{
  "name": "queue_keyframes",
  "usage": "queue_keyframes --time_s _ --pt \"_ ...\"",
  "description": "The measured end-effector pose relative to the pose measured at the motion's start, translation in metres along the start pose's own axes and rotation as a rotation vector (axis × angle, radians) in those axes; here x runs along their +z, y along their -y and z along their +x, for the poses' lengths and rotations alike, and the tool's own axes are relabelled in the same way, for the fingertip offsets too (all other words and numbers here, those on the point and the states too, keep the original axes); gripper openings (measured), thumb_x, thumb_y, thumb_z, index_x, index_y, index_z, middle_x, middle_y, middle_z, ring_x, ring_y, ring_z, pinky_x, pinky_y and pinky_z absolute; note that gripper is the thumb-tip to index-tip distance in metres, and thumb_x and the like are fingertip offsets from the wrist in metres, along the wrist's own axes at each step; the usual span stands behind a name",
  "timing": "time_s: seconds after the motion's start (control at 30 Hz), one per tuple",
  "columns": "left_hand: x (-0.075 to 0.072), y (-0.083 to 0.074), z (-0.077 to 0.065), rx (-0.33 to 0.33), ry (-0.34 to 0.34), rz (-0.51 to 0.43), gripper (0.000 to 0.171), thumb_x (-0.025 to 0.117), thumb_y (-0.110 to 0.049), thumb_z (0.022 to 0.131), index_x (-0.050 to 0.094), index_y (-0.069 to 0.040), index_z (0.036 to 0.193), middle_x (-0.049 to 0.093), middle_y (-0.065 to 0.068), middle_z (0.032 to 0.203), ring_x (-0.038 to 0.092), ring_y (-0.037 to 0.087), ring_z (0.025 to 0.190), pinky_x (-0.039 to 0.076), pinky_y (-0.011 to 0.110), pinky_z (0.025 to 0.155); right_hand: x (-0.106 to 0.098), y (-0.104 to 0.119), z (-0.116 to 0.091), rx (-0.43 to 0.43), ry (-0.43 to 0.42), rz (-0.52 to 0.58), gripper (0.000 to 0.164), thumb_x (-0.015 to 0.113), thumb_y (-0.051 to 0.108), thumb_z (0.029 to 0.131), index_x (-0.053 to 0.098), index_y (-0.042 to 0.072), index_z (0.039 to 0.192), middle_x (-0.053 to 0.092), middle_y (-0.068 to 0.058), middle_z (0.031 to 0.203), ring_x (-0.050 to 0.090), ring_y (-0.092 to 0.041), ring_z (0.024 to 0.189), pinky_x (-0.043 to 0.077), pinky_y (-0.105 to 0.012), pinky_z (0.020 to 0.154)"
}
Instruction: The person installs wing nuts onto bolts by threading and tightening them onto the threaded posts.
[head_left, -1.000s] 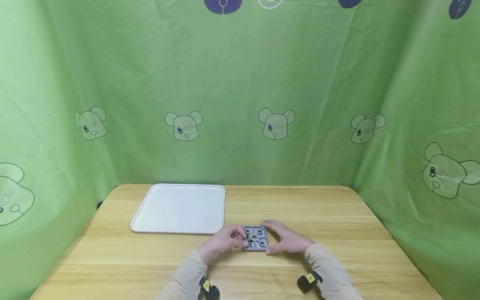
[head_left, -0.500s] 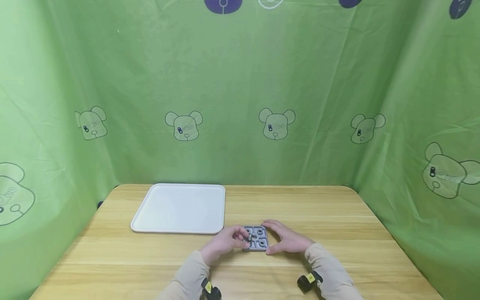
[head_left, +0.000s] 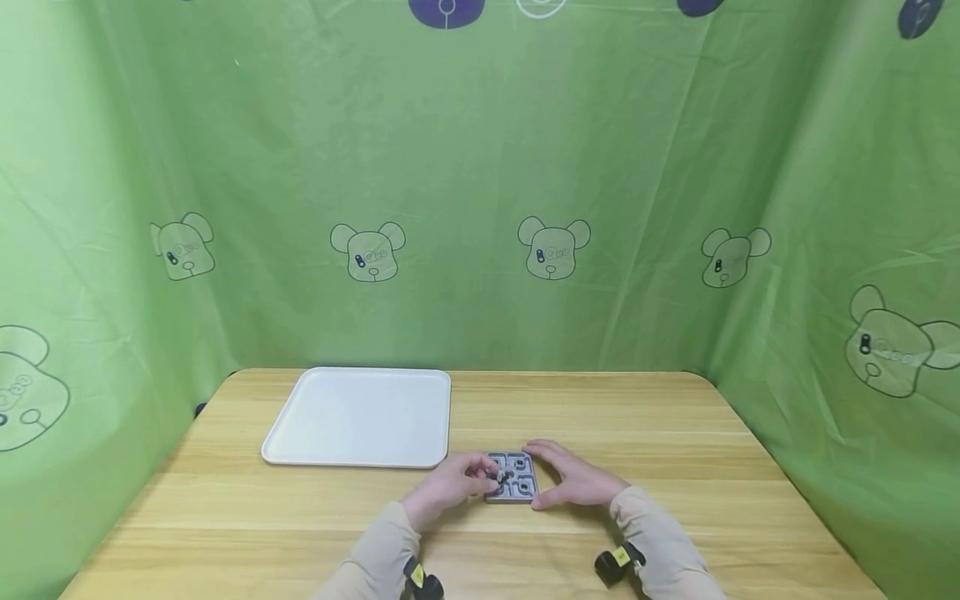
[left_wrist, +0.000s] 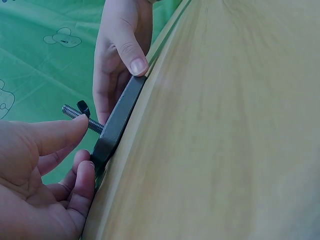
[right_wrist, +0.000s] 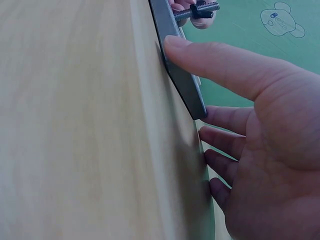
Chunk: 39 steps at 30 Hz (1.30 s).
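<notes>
We find a grey square metal plate (left_wrist: 119, 120) flat on a wood-grain table (head_left: 637, 433), between the hands. The left hand (head_left: 452, 482), fingers curled, pinches a black wing nut (left_wrist: 84, 107) on the threaded metal bolt (left_wrist: 94, 125) rising from the plate. The right hand (head_left: 576, 478), thumb and fingers wide apart, grips the plate's edges. Beyond the left hand we note a white rectangular tray (head_left: 360, 417).

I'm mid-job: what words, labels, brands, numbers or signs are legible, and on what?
None can be read for certain.
Lettering on the bear heads of the green curtain: too small and blurred.
Left wrist's yellow label: too small.
Right wrist's yellow label: too small.
Metal block, threaded rod, wing nut and white tray: no lettering visible.
</notes>
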<state>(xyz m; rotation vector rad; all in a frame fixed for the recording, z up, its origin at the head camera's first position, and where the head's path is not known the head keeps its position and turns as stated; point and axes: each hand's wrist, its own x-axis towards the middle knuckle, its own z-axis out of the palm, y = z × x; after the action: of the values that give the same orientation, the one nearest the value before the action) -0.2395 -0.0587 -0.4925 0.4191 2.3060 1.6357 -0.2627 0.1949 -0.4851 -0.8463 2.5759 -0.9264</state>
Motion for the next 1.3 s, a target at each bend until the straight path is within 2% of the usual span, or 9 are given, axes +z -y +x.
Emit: queue_keyframes --time_s 0.43,0.67,0.83,1.03,1.3 --pt "-0.0003 -0.0019 0.0001 -0.015 0.019 0.009 0.018 0.066 -0.012 0.089 0.07 -0.012 0.106 0.054 -0.002 0.078 0.047 0.012 0.066 0.04 0.023 0.057 -0.0025 0.0045 -0.0016 -0.01 -0.005 -0.009 0.095 0.079 0.038 0.075 0.032 -0.001 0.148 0.025 -0.028 0.155 0.025 -0.052 0.141 0.019 -0.071 0.109" --pt "-0.0017 -0.0022 -0.0017 -0.007 0.022 -0.023 0.025 0.066 -0.011 0.088 0.064 -0.005 0.112 0.053 0.0 0.081 0.047 0.012 0.068 0.04 0.021 0.058 -0.0018 0.0039 -0.0015 -0.004 -0.002 0.003 0.095 0.079 0.038 0.075 0.032 -0.001 0.148 0.025 -0.028 0.155 0.025 -0.052 0.141 0.02 -0.071 0.109" --pt "-0.0032 -0.0012 -0.0018 -0.047 0.005 -0.061 0.024 0.071 -0.01 0.083 0.058 -0.002 0.103 0.054 0.001 0.085 0.049 0.014 0.076 0.042 0.024 0.064 -0.0006 0.0018 -0.0006 0.002 -0.002 0.005 0.095 0.079 0.039 0.075 0.032 0.0 0.148 0.025 -0.028 0.155 0.025 -0.051 0.141 0.02 -0.071 0.109" --pt "-0.003 0.0001 -0.0004 -0.021 0.007 -0.015 0.02 0.073 -0.012 0.082 0.061 -0.003 0.096 0.056 0.0 0.084 0.05 0.014 0.078 0.04 0.025 0.069 -0.0007 0.0005 -0.0003 -0.01 -0.004 0.004 0.095 0.078 0.039 0.075 0.032 -0.001 0.148 0.025 -0.028 0.155 0.025 -0.051 0.141 0.02 -0.071 0.109" --pt "-0.0009 0.0014 0.0006 -0.023 0.006 -0.027 0.02 0.073 -0.009 0.081 0.062 -0.003 0.097 0.057 0.001 0.086 0.051 0.014 0.08 0.04 0.026 0.072 -0.0009 0.0022 -0.001 0.006 -0.001 0.009 0.095 0.078 0.039 0.075 0.032 0.0 0.148 0.025 -0.027 0.155 0.025 -0.051 0.141 0.02 -0.071 0.109"
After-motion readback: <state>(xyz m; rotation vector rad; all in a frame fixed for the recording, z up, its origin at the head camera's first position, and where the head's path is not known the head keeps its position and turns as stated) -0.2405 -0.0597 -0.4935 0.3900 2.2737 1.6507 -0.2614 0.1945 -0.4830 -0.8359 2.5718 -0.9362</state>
